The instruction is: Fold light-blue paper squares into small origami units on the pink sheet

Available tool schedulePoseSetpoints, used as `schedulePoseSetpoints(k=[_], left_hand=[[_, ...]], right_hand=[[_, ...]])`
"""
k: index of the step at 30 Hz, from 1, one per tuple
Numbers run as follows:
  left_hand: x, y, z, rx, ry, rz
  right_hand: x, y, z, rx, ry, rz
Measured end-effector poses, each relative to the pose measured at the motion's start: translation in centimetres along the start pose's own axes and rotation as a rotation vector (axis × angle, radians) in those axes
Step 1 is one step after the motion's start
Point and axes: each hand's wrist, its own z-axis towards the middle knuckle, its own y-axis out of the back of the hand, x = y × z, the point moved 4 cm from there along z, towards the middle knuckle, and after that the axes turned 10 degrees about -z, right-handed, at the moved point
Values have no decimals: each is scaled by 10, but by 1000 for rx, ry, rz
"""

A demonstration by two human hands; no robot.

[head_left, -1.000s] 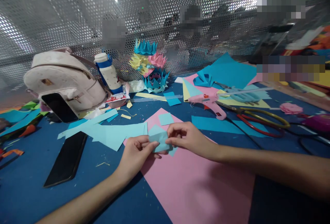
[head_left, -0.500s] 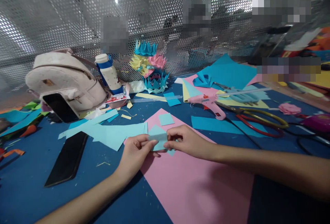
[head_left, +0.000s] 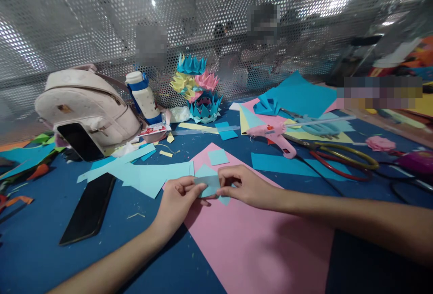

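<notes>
A small light-blue piece of paper (head_left: 210, 185) is held up between both hands over a large pink sheet (head_left: 250, 235). My left hand (head_left: 179, 197) pinches its left edge between thumb and fingers. At the right edge, my right hand (head_left: 241, 185) grips it with thumb and index finger, the other fingers curled. Light-blue paper also lies beneath the held piece, partly hidden by it. Just beyond my hands a light-blue paper square (head_left: 218, 156) rests flat on the pink sheet.
A pink glue gun (head_left: 272, 136) and red-and-yellow-handled scissors (head_left: 341, 158) lie to the right. Leftward are a black phone (head_left: 89, 210), light-blue paper strips (head_left: 145, 176), a white backpack (head_left: 84, 104) and a bottle (head_left: 144, 98). Folded paper flowers (head_left: 199, 89) stand at the back.
The light-blue piece between my hands has tilted slightly and its face looks darker. Both hands keep almost the same place and grip.
</notes>
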Motion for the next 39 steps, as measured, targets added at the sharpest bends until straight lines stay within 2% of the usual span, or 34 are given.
schedulePoseSetpoints(k=[8, 30, 35, 39], left_hand=[[0, 1, 1, -5, 63, -82], [-3, 1, 3, -28, 121, -97], [-1, -1, 2, -10, 114, -63], [2, -5, 0, 8, 95, 6]], right_hand=[[2, 5, -1, -2, -44, 14], [4, 4, 0, -22, -35, -4], [1, 5, 0, -50, -68, 18], [-7, 4, -1, -73, -162, 101]])
